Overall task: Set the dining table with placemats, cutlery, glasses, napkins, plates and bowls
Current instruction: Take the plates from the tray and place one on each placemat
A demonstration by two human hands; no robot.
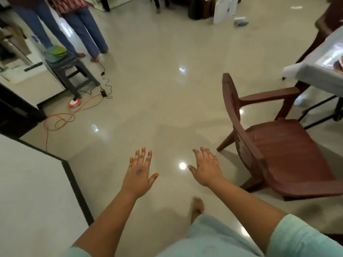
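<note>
Left hand (138,178) lower centre of frame, palm down, fingers (143,154) straight and spread — holds nothing. Right hand (207,168) just right of it, fingers likewise extended, empty. Both over glossy tiled floor (157,80). Desk (315,69) with pale cloth at right edge of frame; edge of plate (339,66) on it, partly cut off. Brown plastic chair (274,145) right of centre, near desk. Dark stool (72,71) upper left carrying green items (56,52) — kind cannot tell. Two persons' legs (78,28) upper left.

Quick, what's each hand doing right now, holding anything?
Left hand: open, fingers spread, holding nothing.
Right hand: open, fingers spread, holding nothing.
</note>
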